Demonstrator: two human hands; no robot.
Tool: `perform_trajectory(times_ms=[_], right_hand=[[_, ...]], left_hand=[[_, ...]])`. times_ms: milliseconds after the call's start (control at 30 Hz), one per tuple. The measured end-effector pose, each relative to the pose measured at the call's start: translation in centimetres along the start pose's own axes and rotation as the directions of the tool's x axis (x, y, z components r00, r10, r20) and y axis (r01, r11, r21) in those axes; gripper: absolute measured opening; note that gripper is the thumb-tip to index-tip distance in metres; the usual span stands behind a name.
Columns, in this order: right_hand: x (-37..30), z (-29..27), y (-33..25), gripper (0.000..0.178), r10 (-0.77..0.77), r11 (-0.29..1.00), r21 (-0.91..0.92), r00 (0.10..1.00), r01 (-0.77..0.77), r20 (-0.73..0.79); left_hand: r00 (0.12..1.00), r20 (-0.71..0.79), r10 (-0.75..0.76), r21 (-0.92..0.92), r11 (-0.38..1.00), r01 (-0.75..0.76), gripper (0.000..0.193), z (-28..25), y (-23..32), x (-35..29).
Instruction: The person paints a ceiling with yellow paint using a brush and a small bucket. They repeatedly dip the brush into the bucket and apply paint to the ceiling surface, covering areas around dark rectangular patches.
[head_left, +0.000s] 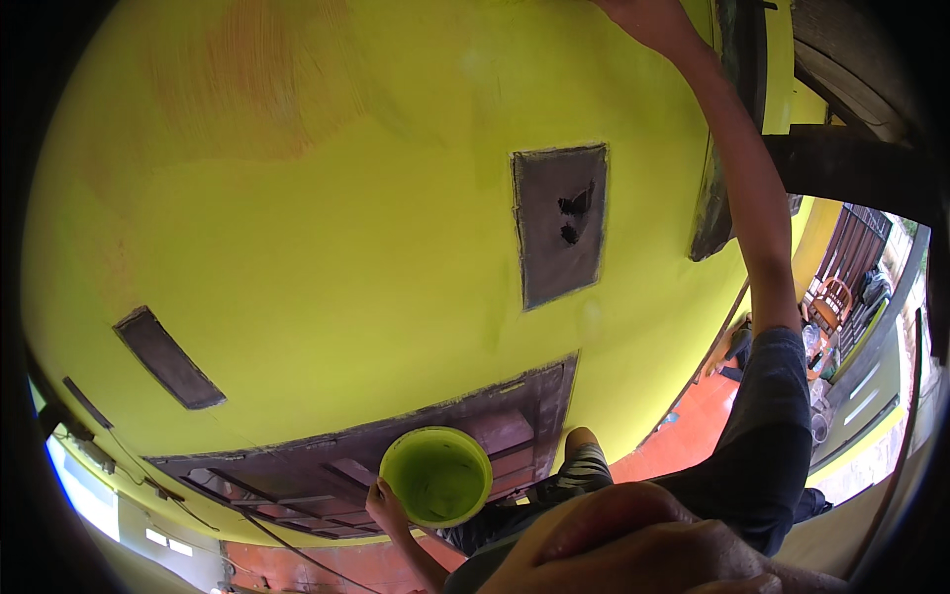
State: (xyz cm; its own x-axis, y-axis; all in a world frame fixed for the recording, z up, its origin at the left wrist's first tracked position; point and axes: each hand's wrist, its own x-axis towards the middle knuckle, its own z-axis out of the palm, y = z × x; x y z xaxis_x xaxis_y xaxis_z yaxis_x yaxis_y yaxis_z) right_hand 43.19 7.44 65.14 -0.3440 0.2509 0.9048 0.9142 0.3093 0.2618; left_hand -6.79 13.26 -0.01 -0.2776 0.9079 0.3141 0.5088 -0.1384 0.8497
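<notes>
My left hand (383, 502) grips the rim of a lime-green bucket (404, 463) at its left side. The bucket is tilted so its inside shows, with yellow-green paint (440, 490) coating it. My right arm (747, 178) reaches up along the yellow-green wall (396, 238). At the upper edge of the picture, my right hand (648, 18) is cut off; its fingers, and anything in them, are out of sight. On the upper left of the wall, a streaky orange-brown patch (259, 84) shows through thin paint.
A dark rectangular panel (559, 262) with jagged holes is set in the wall, and a smaller dark panel (170, 358) lies left. Dark window woodwork (524, 391) spans below. A dark beam (851, 176) juts at right. Far below are a red floor (683, 436) and wooden chair (833, 300).
</notes>
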Motion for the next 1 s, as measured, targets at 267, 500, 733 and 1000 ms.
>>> perform_trajectory(times_ms=[267, 500, 733, 1000], right_hand=[[-2.5, -1.8, 3.6, 0.017, 0.009, 0.997, -0.081, 0.997, -0.016, -0.076], [-4.1, -1.5, 6.2, 0.015, 0.17, 0.985, 0.006, 0.978, -0.17, -0.124], [-2.1, -1.8, 3.3, 0.017, 0.257, 0.965, -0.014, 0.96, -0.26, -0.113], [1.3, 1.5, -0.2, 0.024, -0.077, 0.995, 0.049, 0.978, 0.088, -0.194]], left_hand=[[0.996, -0.074, 0.046, -0.011, 0.999, -0.047, 0.036, 1.7, 0.0, 0.1], [0.999, 0.005, 0.045, -0.028, 0.999, -0.045, 0.037, 1.0, -0.2, 0.4], [0.994, -0.073, -0.079, -0.088, 0.993, 0.072, 0.036, 1.9, -2.2, 0.3], [0.999, 0.027, 0.023, -0.061, 0.998, -0.021, 0.034, 0.6, 0.7, -0.4]])
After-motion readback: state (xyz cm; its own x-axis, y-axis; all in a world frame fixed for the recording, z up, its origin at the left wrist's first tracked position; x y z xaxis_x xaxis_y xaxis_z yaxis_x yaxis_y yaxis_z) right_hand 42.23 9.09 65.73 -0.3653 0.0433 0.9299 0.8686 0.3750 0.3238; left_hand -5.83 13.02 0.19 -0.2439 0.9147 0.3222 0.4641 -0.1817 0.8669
